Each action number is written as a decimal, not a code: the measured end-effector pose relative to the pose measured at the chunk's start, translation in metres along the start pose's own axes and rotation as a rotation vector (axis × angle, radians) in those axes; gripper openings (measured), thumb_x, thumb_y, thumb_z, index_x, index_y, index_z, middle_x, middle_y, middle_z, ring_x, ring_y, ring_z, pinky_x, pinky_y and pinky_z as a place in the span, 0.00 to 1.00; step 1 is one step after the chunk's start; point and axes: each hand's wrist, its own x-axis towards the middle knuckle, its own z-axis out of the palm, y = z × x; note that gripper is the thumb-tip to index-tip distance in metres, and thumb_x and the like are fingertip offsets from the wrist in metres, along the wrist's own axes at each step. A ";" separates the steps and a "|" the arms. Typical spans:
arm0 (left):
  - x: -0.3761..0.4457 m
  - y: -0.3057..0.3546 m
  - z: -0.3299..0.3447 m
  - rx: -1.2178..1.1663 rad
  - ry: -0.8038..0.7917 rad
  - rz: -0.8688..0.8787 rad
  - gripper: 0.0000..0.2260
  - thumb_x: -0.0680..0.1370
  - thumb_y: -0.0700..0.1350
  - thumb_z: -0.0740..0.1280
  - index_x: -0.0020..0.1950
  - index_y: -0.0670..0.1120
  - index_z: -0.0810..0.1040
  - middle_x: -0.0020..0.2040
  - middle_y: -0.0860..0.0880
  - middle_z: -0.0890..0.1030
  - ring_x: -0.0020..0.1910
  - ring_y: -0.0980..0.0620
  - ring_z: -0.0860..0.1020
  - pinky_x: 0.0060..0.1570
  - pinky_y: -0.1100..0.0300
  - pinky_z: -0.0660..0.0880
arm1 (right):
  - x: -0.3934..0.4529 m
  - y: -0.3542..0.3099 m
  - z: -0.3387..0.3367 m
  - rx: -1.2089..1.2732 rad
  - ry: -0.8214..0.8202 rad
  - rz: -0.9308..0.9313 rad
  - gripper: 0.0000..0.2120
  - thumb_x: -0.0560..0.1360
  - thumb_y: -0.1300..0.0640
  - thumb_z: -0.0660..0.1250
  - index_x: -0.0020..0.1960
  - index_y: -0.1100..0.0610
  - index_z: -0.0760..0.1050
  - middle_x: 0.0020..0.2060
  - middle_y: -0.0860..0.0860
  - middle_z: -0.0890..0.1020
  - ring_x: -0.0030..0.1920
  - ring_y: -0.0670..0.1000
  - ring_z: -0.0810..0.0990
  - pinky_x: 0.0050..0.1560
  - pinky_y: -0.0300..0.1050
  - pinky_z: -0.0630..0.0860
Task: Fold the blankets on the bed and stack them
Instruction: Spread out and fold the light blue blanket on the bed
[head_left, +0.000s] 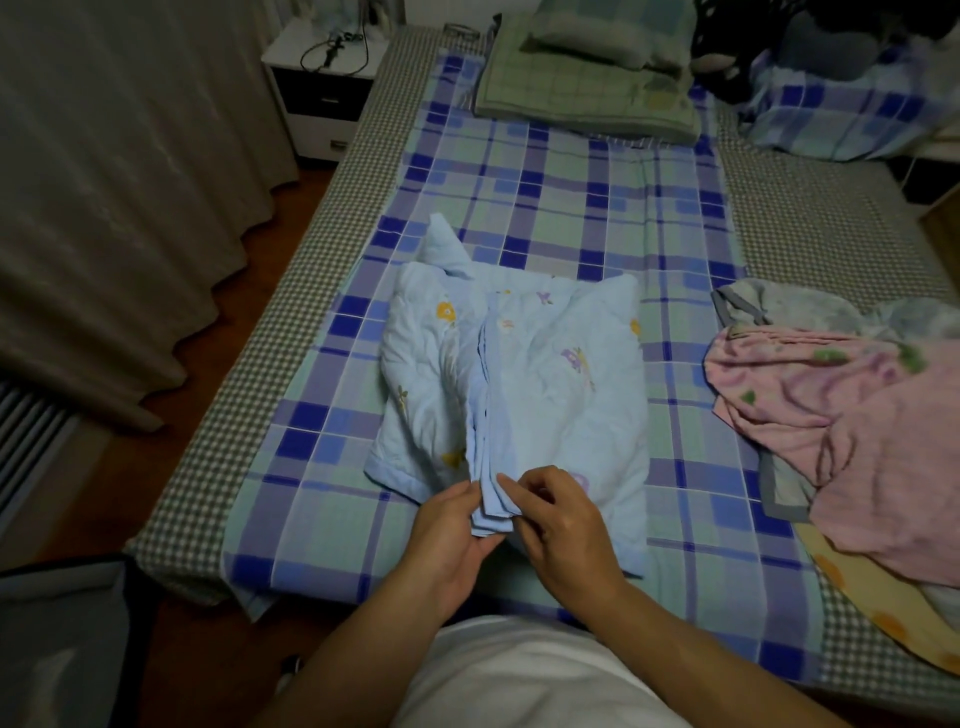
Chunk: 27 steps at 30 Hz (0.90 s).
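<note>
A light blue quilted blanket (550, 374) with small flower prints lies partly folded in the middle of the bed (571, 182), its bound edges gathered in a ridge down its centre. My left hand (452, 535) and my right hand (561, 525) pinch the near end of that stack of edges from either side. A pink flowered blanket (857, 426) lies crumpled at the right side of the bed, over a grey-trimmed one (789, 312) and a yellow one (883, 618).
A folded green blanket (587, 98) with a pillow on top sits at the head of the bed. A blue checked pillow (841, 114) lies at the far right. A white nightstand (322, 78) and curtains (119, 208) stand to the left.
</note>
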 end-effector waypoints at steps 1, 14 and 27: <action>-0.001 0.001 0.002 0.009 -0.002 0.006 0.12 0.82 0.39 0.62 0.59 0.32 0.80 0.54 0.33 0.82 0.53 0.42 0.82 0.63 0.47 0.75 | -0.001 0.000 0.000 -0.004 0.012 -0.002 0.23 0.74 0.66 0.68 0.68 0.56 0.77 0.50 0.53 0.77 0.49 0.51 0.77 0.48 0.42 0.75; 0.001 0.010 -0.002 0.145 -0.113 0.046 0.15 0.82 0.31 0.57 0.64 0.36 0.77 0.57 0.37 0.83 0.57 0.42 0.82 0.56 0.54 0.79 | 0.002 -0.004 -0.009 0.159 -0.033 0.145 0.18 0.81 0.45 0.62 0.65 0.53 0.79 0.52 0.45 0.76 0.51 0.42 0.77 0.53 0.40 0.76; 0.000 0.007 0.004 0.171 -0.099 0.081 0.13 0.80 0.29 0.59 0.60 0.36 0.79 0.55 0.37 0.83 0.52 0.46 0.83 0.50 0.58 0.80 | 0.004 -0.016 0.000 -0.156 0.052 -0.051 0.14 0.83 0.56 0.62 0.65 0.60 0.79 0.51 0.56 0.80 0.50 0.54 0.79 0.39 0.49 0.78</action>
